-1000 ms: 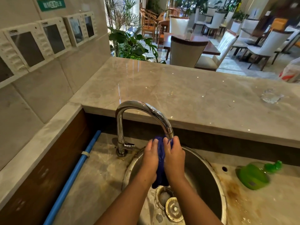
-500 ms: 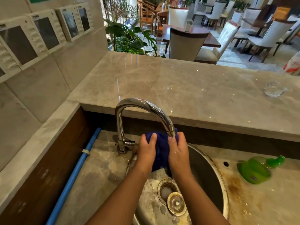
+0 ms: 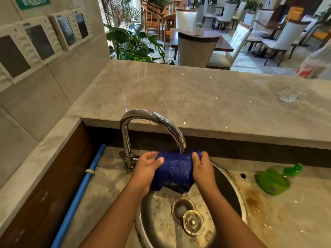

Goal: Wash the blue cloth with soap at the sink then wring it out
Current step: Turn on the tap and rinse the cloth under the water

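item: blue cloth (image 3: 174,170), soaked, stretched over round steel sink (image 3: 231,178), directly under running tap (image 3: 152,120)
left hand (image 3: 146,170): fingers curled shut on cloth's left end
right hand (image 3: 203,169): fingers clamped on right end
long axis: left-right, spanning between fists, both equally near
soap bottle (image 3: 274,179): green, lying on counter well right of sink, nearer right hand
wringing likely by counter-twisting ends

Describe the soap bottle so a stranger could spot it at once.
Start at the round steel sink under the faucet. On the wet counter to its right lies the soap bottle, tipped on its side. It is the only bright green thing there, with a green pump top.
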Action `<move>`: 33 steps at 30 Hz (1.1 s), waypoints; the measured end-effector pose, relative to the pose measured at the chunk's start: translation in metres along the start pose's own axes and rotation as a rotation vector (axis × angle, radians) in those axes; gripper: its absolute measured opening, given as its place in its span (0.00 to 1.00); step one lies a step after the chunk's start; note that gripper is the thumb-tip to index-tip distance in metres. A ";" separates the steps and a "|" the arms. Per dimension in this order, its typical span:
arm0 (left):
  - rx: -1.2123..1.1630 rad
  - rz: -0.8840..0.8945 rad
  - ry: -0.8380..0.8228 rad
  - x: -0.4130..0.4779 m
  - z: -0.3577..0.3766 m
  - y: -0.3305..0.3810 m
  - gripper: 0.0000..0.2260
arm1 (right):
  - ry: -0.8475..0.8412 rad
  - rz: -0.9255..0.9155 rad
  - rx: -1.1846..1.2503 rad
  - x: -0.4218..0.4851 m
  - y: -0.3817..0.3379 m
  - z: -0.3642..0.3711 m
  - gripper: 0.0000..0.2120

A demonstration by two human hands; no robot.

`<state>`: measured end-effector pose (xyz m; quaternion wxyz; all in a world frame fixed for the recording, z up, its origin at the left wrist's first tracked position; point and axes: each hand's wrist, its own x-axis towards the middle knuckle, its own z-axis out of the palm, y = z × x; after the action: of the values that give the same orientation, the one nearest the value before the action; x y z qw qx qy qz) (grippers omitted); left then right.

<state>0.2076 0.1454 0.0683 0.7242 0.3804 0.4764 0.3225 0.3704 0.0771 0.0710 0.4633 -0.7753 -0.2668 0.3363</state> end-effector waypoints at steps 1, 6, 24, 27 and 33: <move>-0.007 -0.011 0.015 -0.002 -0.002 -0.001 0.19 | -0.019 0.079 0.039 0.001 0.001 -0.001 0.11; 0.104 -0.040 -0.187 -0.013 -0.008 0.003 0.22 | -0.196 0.258 0.364 -0.002 -0.002 -0.014 0.16; 1.079 0.164 -0.199 -0.014 -0.016 0.013 0.07 | -0.464 -0.226 -0.491 -0.022 0.004 -0.027 0.17; 1.024 0.187 -0.188 -0.015 -0.016 0.011 0.09 | -0.390 -0.246 -0.441 -0.018 0.005 -0.030 0.09; 0.434 0.070 -0.031 -0.015 0.001 0.002 0.09 | -0.276 0.009 0.099 -0.016 -0.002 -0.025 0.09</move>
<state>0.2033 0.1335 0.0771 0.6209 0.5485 0.5100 0.2313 0.3794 0.0528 0.0857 0.4582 -0.6993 -0.3076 0.4544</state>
